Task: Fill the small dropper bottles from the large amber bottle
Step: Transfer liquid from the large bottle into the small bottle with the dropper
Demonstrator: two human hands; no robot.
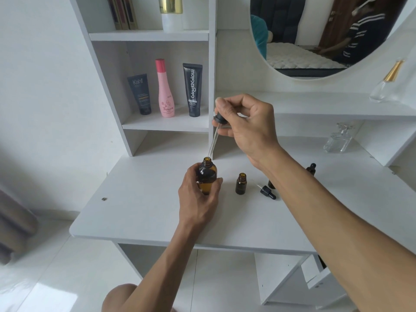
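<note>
The large amber bottle stands uncapped on the white desk, and my left hand grips its body. My right hand pinches a dropper by its bulb and black collar. The glass tube slants down with its tip right at the large bottle's mouth. A small amber bottle stands open just right of the large one. A second dropper cap lies on the desk beside it. Behind my right forearm, another small bottle with its dropper cap on is partly hidden.
The shelf behind holds a dark tube, a pink bottle and a black tube. Clear glass bottles sit at the right under a round mirror.
</note>
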